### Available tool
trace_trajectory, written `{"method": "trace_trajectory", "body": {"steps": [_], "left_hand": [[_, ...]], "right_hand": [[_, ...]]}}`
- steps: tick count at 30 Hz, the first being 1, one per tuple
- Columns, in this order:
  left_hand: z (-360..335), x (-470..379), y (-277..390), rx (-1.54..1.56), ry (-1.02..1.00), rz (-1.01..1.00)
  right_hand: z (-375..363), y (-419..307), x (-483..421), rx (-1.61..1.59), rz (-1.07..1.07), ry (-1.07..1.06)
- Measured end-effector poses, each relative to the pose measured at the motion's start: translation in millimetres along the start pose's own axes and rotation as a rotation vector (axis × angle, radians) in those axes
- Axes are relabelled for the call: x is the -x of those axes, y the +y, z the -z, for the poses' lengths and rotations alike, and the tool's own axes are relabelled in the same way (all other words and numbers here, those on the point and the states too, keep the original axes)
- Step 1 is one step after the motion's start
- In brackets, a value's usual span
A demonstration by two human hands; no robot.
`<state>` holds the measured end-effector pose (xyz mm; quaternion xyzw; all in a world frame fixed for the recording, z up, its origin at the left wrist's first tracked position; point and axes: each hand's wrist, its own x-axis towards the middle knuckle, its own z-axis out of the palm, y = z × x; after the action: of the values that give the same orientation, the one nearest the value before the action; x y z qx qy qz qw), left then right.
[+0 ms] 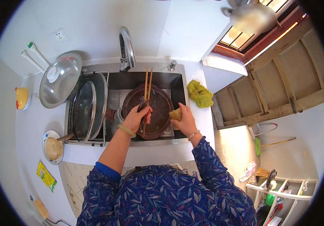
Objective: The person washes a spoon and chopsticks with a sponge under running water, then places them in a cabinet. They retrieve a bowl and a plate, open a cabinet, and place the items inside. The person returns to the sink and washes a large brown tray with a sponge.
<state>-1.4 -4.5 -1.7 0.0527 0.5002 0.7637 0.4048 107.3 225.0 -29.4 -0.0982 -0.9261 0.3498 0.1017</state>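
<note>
A brown pot (162, 97) with murky liquid in it sits in the dark sink basin (176, 84). Over its near-left part, my left hand (136, 117) grips a dark, thin-edged dish or utensil (143, 105), seen nearly edge-on. Two wooden chopsticks (146, 84) slant across the pot and pass behind that item; whether my fingers touch them, I cannot tell. At the pot's right rim, my right hand (185, 118) holds a tan fibrous scrubber (175, 115) between thumb and fingers.
A chrome faucet (126, 48) rises behind the basin. Glass lids (84, 110) stand in a wire rack (102, 143) at left, beside a large metal lid (61, 82). A yellow-green cloth (200, 93) lies on the right counter. A bowl on a plate (46, 134) stands at far left.
</note>
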Motion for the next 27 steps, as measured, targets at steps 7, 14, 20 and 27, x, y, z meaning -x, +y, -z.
{"method": "trace_trajectory", "body": {"steps": [7, 14, 20, 27], "left_hand": [[-23, 1, -1, 0.128, -0.184, 0.049], [-49, 9, 2, 0.145, -0.158, 0.049], [-73, 12, -10, 0.152, -0.09, 0.046], [-118, 44, -31, 0.196, 0.006, 0.007]], "right_hand": [[47, 37, 16, 0.383, -0.175, 0.029], [52, 80, 22, 0.425, -0.157, -0.012], [69, 67, 9, 0.398, 0.147, 0.178], [91, -22, -20, -0.988, -0.089, -0.6]]}}
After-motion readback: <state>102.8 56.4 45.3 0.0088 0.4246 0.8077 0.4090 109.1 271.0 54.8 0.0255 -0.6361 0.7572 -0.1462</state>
